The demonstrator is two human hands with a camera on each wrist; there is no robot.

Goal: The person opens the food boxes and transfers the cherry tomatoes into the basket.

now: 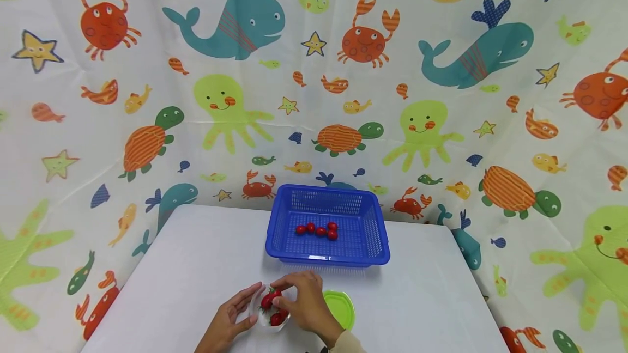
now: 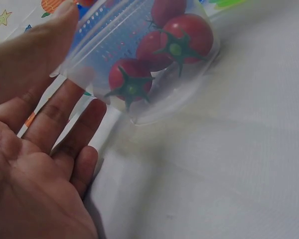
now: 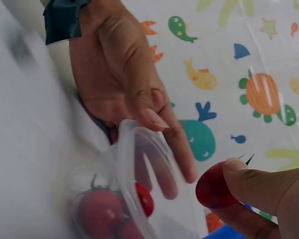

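Observation:
A clear plastic container [image 1: 272, 329] with several red cherry tomatoes [image 2: 189, 40] in it stands at the table's front. My left hand [image 1: 229, 317] holds it from the left, thumb at the near side and fingers around the far side. Green star-shaped stem tops show through the wall in the left wrist view. Over the container's mouth, my right hand [image 1: 305, 301] pinches one cherry tomato [image 3: 214, 187] between thumb and fingers, its thin green stem poking up. In the right wrist view that tomato is beside the container's rim [image 3: 125, 164].
Behind the hands sits a blue perforated basket [image 1: 327, 259] with several cherry tomatoes [image 1: 321, 231] on its floor. A light green round lid [image 1: 340, 308] lies right of the container, partly behind my right forearm. A sea-animal-patterned sheet [image 1: 304, 97] surrounds the white table [image 1: 216, 255].

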